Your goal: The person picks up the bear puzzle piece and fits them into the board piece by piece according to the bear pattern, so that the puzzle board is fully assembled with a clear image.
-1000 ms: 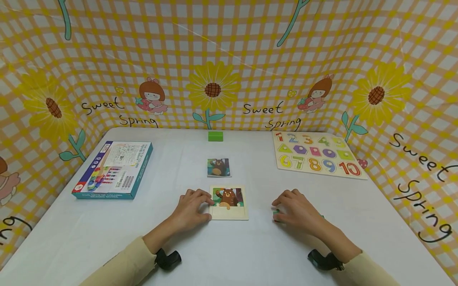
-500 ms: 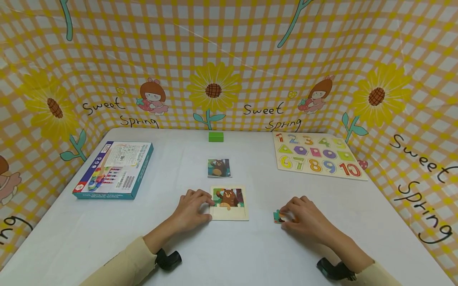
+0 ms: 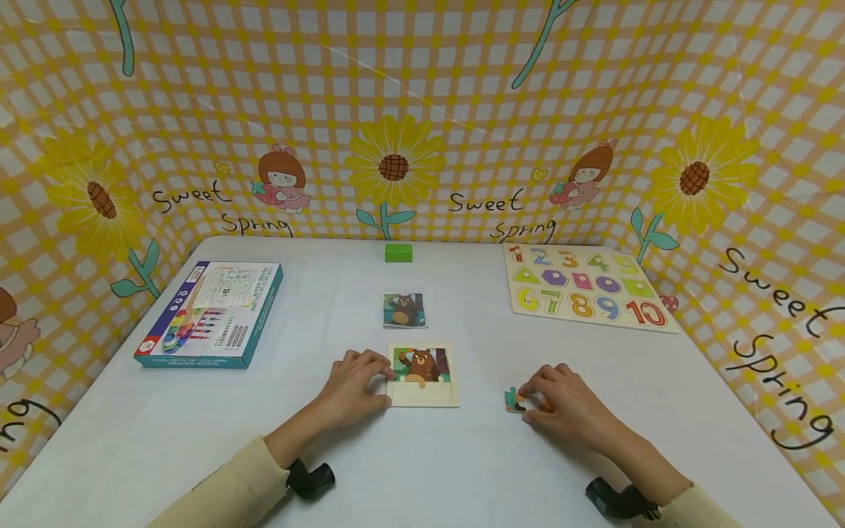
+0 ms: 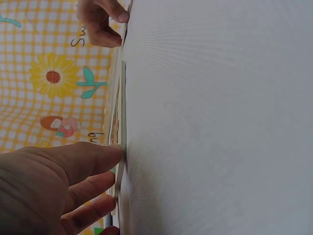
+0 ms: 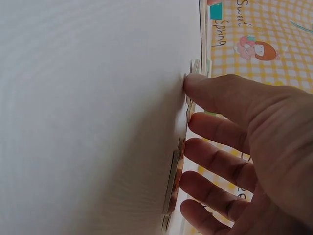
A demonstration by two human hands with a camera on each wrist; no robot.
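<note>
My left hand holds the left edge of a small wooden puzzle board, thumb at its near corner. Bear-picture pieces fill the board's upper part; its lower strip shows bare wood. In the left wrist view, thumb and fingertips touch the board's thin edge. Farther right, my right hand pinches a teal and brown puzzle piece between thumb and index finger, low at the tabletop. More flat pieces lie under its other fingers in the right wrist view, mostly hidden from above.
Behind the board lies a bear picture card, with a green block farther back. A boxed toy lies at left. At back right is a number and shape board. Patterned cloth walls surround the white table.
My right hand has shifted slightly right, so more of the teal and brown puzzle piece shows beyond its fingertips. The left hand and the puzzle board have stayed in place.
</note>
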